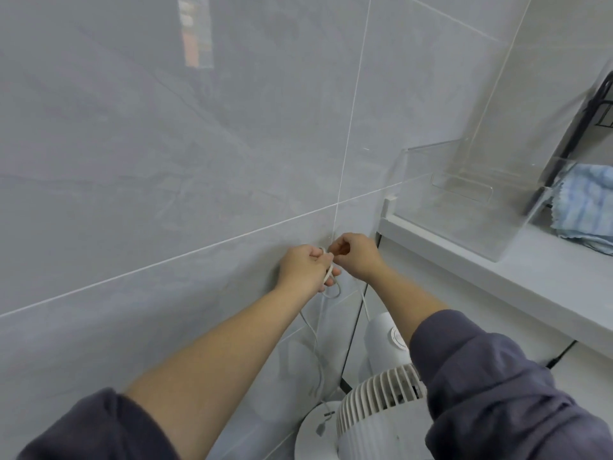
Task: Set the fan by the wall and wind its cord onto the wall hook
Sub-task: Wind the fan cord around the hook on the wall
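A white fan (374, 403) stands on the floor against the grey tiled wall (166, 161), partly hidden behind my right forearm. Its thin white cord (315, 346) runs up the wall to my hands. My left hand (303, 268) is closed on several loops of cord, one loop hanging just below the fingers. My right hand (353, 255) pinches the cord right beside it, close against the wall. The hook itself is hidden behind my hands.
A white shelf (497, 270) juts out at the right, just above the fan. On it stand a clear acrylic box (481, 200) and a folded blue towel (583, 207). A black rack (593, 111) rises behind them.
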Demonstrator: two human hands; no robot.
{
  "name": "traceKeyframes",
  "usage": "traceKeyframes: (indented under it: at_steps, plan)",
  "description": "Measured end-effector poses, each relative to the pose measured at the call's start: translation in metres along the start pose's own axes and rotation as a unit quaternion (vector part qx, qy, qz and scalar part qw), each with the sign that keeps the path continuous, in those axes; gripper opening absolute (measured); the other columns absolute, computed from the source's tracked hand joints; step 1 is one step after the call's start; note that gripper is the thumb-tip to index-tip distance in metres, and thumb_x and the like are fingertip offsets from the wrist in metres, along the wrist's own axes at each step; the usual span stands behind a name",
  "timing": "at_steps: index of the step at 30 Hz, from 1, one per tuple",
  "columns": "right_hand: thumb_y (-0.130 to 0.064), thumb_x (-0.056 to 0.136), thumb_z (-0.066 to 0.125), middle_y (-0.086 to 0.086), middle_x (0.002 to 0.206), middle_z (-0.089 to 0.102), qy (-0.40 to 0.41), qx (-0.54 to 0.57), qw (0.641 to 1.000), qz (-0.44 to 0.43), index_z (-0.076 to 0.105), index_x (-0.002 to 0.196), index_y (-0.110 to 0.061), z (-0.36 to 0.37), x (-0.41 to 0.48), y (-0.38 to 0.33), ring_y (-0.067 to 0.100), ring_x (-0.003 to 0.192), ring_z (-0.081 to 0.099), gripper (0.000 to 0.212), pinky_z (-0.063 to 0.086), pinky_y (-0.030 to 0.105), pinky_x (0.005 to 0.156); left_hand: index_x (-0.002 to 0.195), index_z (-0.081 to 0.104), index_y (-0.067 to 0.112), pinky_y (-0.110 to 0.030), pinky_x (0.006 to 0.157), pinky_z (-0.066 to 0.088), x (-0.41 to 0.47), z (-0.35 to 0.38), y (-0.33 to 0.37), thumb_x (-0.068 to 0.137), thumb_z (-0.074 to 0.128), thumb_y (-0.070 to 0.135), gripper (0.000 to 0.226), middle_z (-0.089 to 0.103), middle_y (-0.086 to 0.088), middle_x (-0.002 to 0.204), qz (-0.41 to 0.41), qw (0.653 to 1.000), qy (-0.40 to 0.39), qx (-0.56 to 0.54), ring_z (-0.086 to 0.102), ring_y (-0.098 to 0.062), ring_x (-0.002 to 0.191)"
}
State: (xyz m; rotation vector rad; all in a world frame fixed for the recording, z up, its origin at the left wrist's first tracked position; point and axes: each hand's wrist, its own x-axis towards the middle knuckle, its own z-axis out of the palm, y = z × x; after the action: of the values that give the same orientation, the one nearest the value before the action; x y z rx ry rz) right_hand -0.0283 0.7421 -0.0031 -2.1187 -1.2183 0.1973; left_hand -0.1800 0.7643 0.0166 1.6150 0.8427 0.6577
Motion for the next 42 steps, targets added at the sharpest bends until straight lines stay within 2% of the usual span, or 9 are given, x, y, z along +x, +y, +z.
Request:
traceKeyframes:
  at_steps: [3,8,15,19,23,27,34,39,42]
  plan:
    - [0.005,0.087,0.049,0.008,0.096,0.07,-0.004,0.102,0.994,0.029,0.068,0.097,-0.007,-0.016,-0.01,-0.001,0.016,0.087,0.064,0.024,0.052,0.021,0.07,0.104,0.061,0.006,-0.016,0.04,0.044,0.006,0.001,0.006,0.094,0.056,0.016,0.015,0.071,-0.008,0.083,-0.018,1.0,0.002,-0.021,0.06,-0.012,0.053]
    - [-0.003,0.091,0.044,0.007,0.088,0.072,-0.124,0.223,0.964,0.071,0.068,0.089,-0.011,-0.041,-0.027,-0.008,0.016,0.081,0.068,0.025,0.053,0.025,0.07,0.104,0.064,0.006,-0.019,0.043,0.044,0.012,0.001,0.008,0.087,0.066,0.014,0.019,0.071,-0.013,0.085,-0.042,0.999,0.0,-0.034,0.064,-0.018,0.06]
    - [-0.037,0.09,0.06,-0.006,0.077,0.059,-0.164,0.134,0.975,0.074,0.076,0.08,-0.018,-0.051,-0.024,-0.022,0.011,0.072,0.052,0.027,0.044,0.022,0.064,0.097,0.066,0.017,-0.02,0.047,0.042,0.007,-0.008,0.003,0.08,0.073,0.014,0.019,0.061,0.001,0.063,0.007,0.998,-0.029,0.054,0.055,-0.011,0.05]
    - [-0.036,0.093,0.056,-0.006,0.077,0.057,-0.172,0.114,0.974,0.091,0.075,0.078,-0.021,-0.051,-0.022,-0.03,0.011,0.071,0.05,0.029,0.041,0.021,0.063,0.089,0.064,0.019,-0.016,0.041,0.041,0.008,-0.021,0.008,0.083,0.07,0.012,0.01,0.059,0.002,0.065,0.022,1.0,-0.001,0.007,0.055,-0.006,0.046]
    - [-0.034,0.096,0.05,-0.007,0.076,0.058,-0.185,0.116,0.972,0.092,0.075,0.083,-0.021,-0.045,-0.021,-0.042,0.011,0.07,0.051,0.031,0.039,0.022,0.064,0.081,0.062,0.021,-0.02,0.05,0.044,0.009,-0.037,0.014,0.085,0.066,0.006,0.016,0.056,0.0,0.065,0.067,0.996,0.036,-0.05,0.054,-0.01,0.05]
    - [-0.035,0.095,0.051,-0.005,0.075,0.058,-0.185,0.147,0.967,0.097,0.07,0.076,-0.021,-0.041,-0.017,-0.055,0.012,0.069,0.05,0.03,0.038,0.024,0.063,0.092,0.062,0.016,-0.012,0.038,0.038,0.004,-0.042,0.02,0.085,0.068,0.009,0.012,0.05,0.002,0.057,0.082,0.996,0.019,-0.011,0.048,0.002,0.035]
    - [-0.041,0.087,0.06,-0.005,0.068,0.054,-0.197,0.179,0.956,0.128,0.068,0.073,-0.02,-0.051,-0.01,-0.077,0.012,0.06,0.046,0.027,0.034,0.024,0.057,0.102,0.063,0.009,-0.011,0.034,0.036,-0.005,-0.047,0.025,0.084,0.068,0.003,0.02,0.053,-0.001,0.056,0.075,0.997,-0.017,0.018,0.049,0.002,0.032]
    - [-0.039,0.085,0.063,-0.008,0.064,0.05,-0.26,0.166,0.936,0.169,0.064,0.067,-0.024,-0.055,-0.009,-0.093,0.01,0.055,0.041,0.024,0.03,0.022,0.053,0.075,0.053,0.012,-0.011,0.035,0.037,-0.01,-0.044,0.027,0.082,0.071,0.004,0.02,0.057,-0.004,0.06,0.057,0.998,0.007,-0.014,0.057,-0.002,0.037]
    - [-0.03,0.085,0.064,-0.007,0.062,0.048,-0.266,0.153,0.935,0.177,0.062,0.07,-0.022,-0.059,-0.009,-0.1,0.01,0.054,0.042,0.017,0.029,0.023,0.054,0.072,0.052,0.012,-0.011,0.035,0.036,-0.015,-0.042,0.025,0.079,0.075,0.011,0.024,0.062,-0.007,0.06,0.034,0.999,0.028,-0.014,0.059,-0.011,0.043]
